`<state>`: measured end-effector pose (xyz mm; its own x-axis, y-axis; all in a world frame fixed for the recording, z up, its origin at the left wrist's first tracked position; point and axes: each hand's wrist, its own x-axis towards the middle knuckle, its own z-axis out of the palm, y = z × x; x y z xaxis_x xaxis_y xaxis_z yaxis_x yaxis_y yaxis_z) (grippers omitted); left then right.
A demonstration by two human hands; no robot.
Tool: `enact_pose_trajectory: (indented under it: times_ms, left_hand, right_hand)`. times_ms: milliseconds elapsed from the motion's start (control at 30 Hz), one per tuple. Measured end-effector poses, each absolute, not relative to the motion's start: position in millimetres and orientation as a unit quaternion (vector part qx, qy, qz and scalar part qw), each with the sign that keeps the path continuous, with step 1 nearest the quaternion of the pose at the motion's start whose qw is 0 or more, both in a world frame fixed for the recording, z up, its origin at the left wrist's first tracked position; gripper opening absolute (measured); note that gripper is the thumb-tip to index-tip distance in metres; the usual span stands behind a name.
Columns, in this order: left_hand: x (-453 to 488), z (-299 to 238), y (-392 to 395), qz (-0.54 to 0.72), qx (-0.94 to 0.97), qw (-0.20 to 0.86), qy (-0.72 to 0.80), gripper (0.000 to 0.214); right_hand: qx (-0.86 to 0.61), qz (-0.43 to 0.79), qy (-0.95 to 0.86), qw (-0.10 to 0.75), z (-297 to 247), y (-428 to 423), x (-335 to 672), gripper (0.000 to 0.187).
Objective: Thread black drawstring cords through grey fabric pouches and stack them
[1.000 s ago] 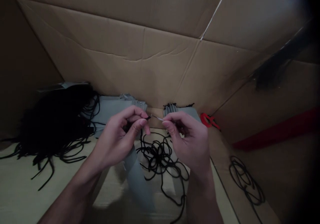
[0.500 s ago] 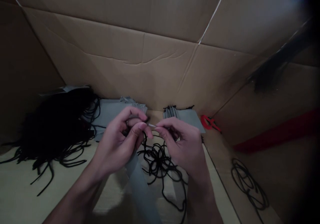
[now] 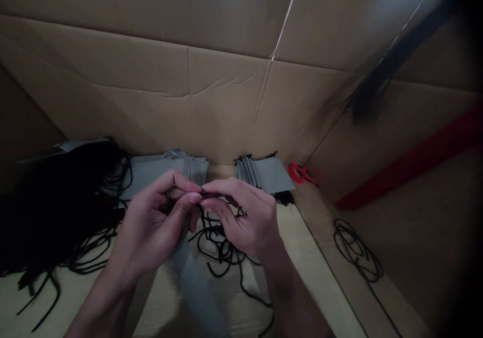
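Observation:
Before me, my left hand [image 3: 158, 222] and my right hand [image 3: 241, 217] meet at the fingertips, both closed in a pinch. Between them a thin dark bit of black cord shows, mostly covered by the fingers. From below my left hand a long grey strip [image 3: 198, 287] hangs down towards me, its upper end hidden in that hand. A loose tangle of black cord [image 3: 226, 250] lies on the pale surface behind and below my right hand.
A big heap of black cords [image 3: 64, 207] fills the left side. Behind the hands lie a stack of grey pieces [image 3: 154, 169] and a smaller stack with black ends [image 3: 271, 172]. Red-handled snips [image 3: 300, 173], a coiled cord [image 3: 356, 250] and cardboard walls [image 3: 222, 111] bound the right and back.
My hands have come together; the small whitish tip that showed between their fingertips is now hidden. The view has shifted, so most things sit further left.

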<state>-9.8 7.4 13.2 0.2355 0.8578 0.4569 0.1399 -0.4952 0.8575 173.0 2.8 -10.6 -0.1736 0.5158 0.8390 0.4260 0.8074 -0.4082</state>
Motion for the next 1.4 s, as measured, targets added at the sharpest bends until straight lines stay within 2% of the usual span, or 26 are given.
enact_pose_trajectory:
  times_ms: [233, 367, 533, 633, 767, 833, 1233, 1400]
  left_hand:
    - [-10.4, 12.7, 10.4, 0.522, 0.717, 0.333, 0.321, 0.019]
    - [-14.6, 6.9, 13.7, 0.535, 0.73, 0.3, 0.302, 0.008]
    - [-16.5, 0.7, 18.0, 0.557, 0.724, 0.303, 0.271, 0.012]
    - [-14.8, 0.5, 17.8, 0.572, 0.724, 0.294, 0.25, 0.01]
    - [-13.2, 1.3, 16.3, 0.575, 0.73, 0.276, 0.247, 0.025]
    - [-13.1, 0.9, 17.0, 0.573, 0.745, 0.258, 0.226, 0.023]
    - [-8.3, -2.1, 20.7, 0.627, 0.716, 0.2, 0.234, 0.016]
    - [-4.5, -3.2, 17.4, 0.636, 0.706, 0.151, 0.272, 0.014]
  right_hand:
    - [-0.275, 0.058, -0.779, 0.561, -9.7, 5.4, 175.0, 0.017]
    - [-0.324, 0.153, -0.738, 0.571, -5.0, -0.1, 175.0, 0.009]
    - [-0.321, 0.289, -0.675, 0.598, -2.2, -4.7, 171.6, 0.005]
    - [-0.309, 0.323, -0.65, 0.614, -1.8, -5.0, 170.1, 0.005]
    - [-0.309, 0.35, -0.642, 0.608, -1.6, -5.6, 169.0, 0.005]
    - [-0.31, 0.363, -0.636, 0.606, -1.9, -6.1, 168.4, 0.004]
    - [-0.302, 0.383, -0.627, 0.607, -2.8, -8.0, 164.2, 0.01]
    - [-0.341, 0.282, -0.697, 0.565, -1.7, -11.3, 164.8, 0.023]
